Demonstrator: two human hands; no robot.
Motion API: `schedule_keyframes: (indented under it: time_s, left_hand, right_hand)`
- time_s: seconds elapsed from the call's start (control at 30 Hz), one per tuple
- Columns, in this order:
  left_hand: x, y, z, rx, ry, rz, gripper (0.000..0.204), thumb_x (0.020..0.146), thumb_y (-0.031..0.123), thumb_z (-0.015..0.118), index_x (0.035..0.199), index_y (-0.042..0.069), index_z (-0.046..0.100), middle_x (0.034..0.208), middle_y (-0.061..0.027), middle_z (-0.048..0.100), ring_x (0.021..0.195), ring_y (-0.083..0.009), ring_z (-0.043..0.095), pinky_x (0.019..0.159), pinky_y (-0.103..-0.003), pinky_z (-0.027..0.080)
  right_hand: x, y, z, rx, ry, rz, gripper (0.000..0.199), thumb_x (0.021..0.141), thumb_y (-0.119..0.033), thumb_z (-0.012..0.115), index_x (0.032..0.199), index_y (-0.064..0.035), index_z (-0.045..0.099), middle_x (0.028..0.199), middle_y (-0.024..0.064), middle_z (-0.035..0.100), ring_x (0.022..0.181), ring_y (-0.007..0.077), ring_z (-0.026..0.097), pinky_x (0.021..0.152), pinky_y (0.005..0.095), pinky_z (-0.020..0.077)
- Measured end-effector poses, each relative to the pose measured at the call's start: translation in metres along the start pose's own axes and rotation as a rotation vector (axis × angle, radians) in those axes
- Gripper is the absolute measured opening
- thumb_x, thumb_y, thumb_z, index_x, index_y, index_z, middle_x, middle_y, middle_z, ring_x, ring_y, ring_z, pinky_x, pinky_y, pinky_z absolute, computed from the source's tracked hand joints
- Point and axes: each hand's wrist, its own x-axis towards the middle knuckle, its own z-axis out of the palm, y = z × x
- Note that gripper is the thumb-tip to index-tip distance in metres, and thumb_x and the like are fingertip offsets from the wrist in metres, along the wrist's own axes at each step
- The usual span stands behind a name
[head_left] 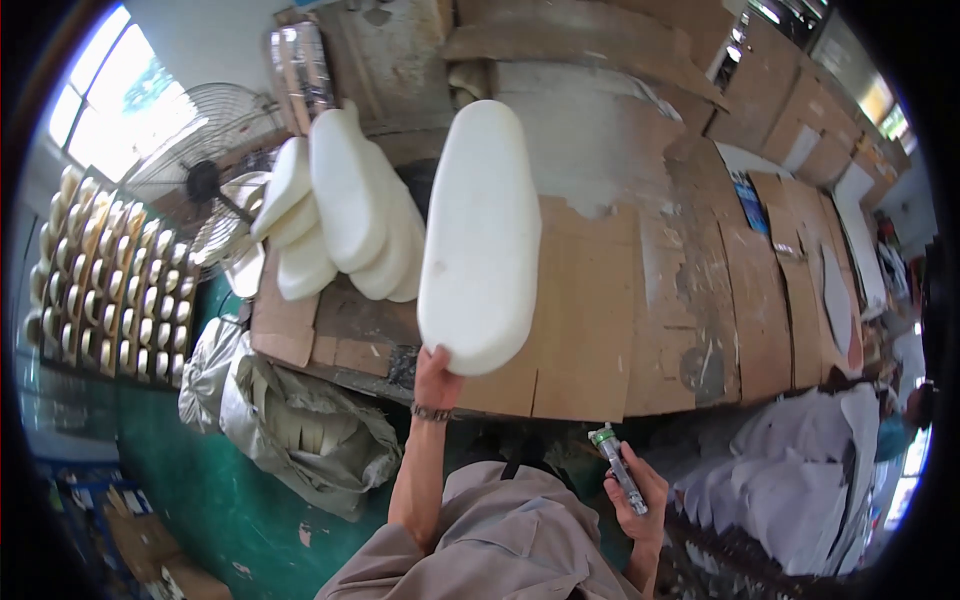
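My left hand (440,378) grips the near end of a long white foam pad (482,240). The pad is held up over the table, its far end narrower and rounded. In my right hand (640,492), near my body, is a silver spray gun (618,470) with a green ring by its nozzle. The gun stays below the table's front edge, apart from the pad. Several similar white pads (348,200) lie overlapping on the left of the table.
Cardboard (585,320) covers the table, with a whitish patch at the back. A wire fan (205,180) stands at left, beside a rack (115,285) of small pale pieces. A woven sack (290,420) lies below left; grey-white sheets (780,470) are piled at lower right.
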Motion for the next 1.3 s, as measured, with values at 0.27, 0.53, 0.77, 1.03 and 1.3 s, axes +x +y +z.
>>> schedule_keyframes:
  time_s: [0.27,0.53,0.77,1.03,1.3]
  left_hand:
    - [-0.122,0.075,0.028,0.019,0.196,0.372,0.057,0.094,0.023,0.068,0.139,-0.003,0.045,0.137,-0.014,0.057,0.127,-0.0291,0.055,0.109,-0.048,0.043]
    - [-0.185,0.108,0.022,0.093,0.334,0.577,0.055,0.098,0.026,0.063,0.14,-0.003,0.045,0.138,-0.0131,0.057,0.127,-0.0292,0.055,0.108,-0.049,0.043]
    - [-0.122,0.132,-0.009,0.063,0.246,0.489,0.058,0.093,0.023,0.07,0.137,-0.006,0.047,0.136,-0.015,0.058,0.124,-0.0297,0.057,0.106,-0.049,0.045]
    - [0.014,0.06,-0.018,0.037,0.06,-0.049,0.055,0.089,0.008,0.07,0.137,-0.004,0.047,0.132,-0.0131,0.06,0.121,-0.0249,0.058,0.104,-0.042,0.046]
    - [0.068,-0.127,-0.066,0.117,0.156,-0.523,0.053,0.091,0.009,0.071,0.138,0.0,0.049,0.136,-0.0062,0.058,0.125,-0.0214,0.054,0.107,-0.038,0.042]
  right_hand:
    - [0.028,0.028,0.012,0.044,-0.215,-0.168,0.052,0.079,0.001,0.074,0.13,0.0025,0.06,0.1,0.0213,0.069,0.087,0.0337,0.069,0.079,0.0357,0.0531]
    - [0.04,0.026,0.035,0.016,-0.346,-0.244,0.048,0.085,-0.006,0.073,0.131,0.0029,0.059,0.097,0.0176,0.069,0.083,0.0249,0.067,0.076,0.0336,0.0514]
    - [0.06,-0.008,0.066,0.042,-0.279,-0.164,0.05,0.086,-0.007,0.073,0.133,0.0006,0.058,0.096,0.0124,0.07,0.082,0.0207,0.067,0.075,0.0316,0.052]
    - [0.043,-0.047,0.073,-0.01,0.101,-0.05,0.049,0.086,-0.005,0.072,0.132,0.0017,0.058,0.093,0.0118,0.069,0.079,0.0202,0.066,0.074,0.0298,0.0522]
    - [-0.008,-0.071,0.056,-0.101,0.249,0.099,0.051,0.085,-0.003,0.071,0.133,0.0025,0.058,0.091,0.0132,0.068,0.076,0.0206,0.066,0.071,0.029,0.0517]
